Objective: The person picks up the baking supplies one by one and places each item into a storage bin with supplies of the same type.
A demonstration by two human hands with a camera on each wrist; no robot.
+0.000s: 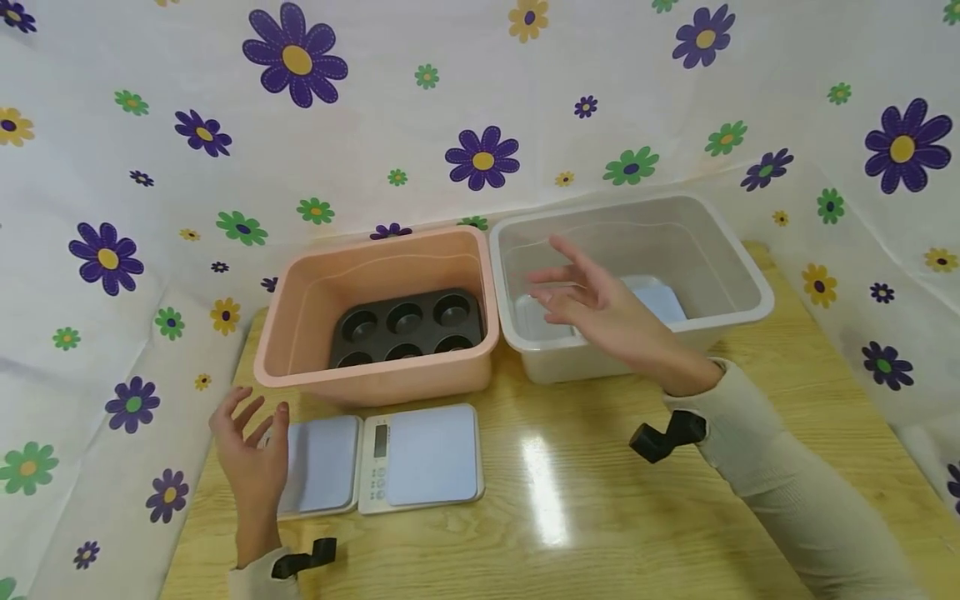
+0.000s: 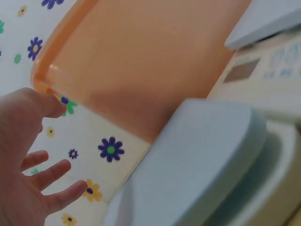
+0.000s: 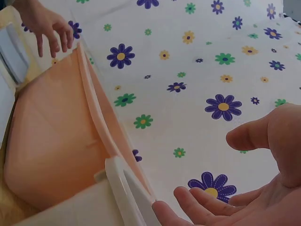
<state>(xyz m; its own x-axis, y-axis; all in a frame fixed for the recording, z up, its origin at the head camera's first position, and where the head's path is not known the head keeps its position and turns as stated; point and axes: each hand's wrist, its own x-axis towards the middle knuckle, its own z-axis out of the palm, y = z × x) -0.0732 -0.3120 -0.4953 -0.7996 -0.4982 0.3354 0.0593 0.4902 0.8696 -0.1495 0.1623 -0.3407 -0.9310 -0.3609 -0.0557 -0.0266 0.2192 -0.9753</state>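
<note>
My left hand holds nothing, its fingers loosely bent, near the left edge of a kitchen scale. Beside that scale lies a second kitchen scale with a small display and buttons. Over the grey bin hovers my right hand, fingers spread and nothing in them. Inside this bin sits a pale blue-topped item, partly hidden by the hand. The pink bin holds a dark muffin tin. In the right wrist view, the right hand is above the grey bin's rim.
Both bins stand side by side at the back of the wooden table, against a flower-printed cloth. The scales lie in front of the pink bin. Cloth also hangs along the left and right sides.
</note>
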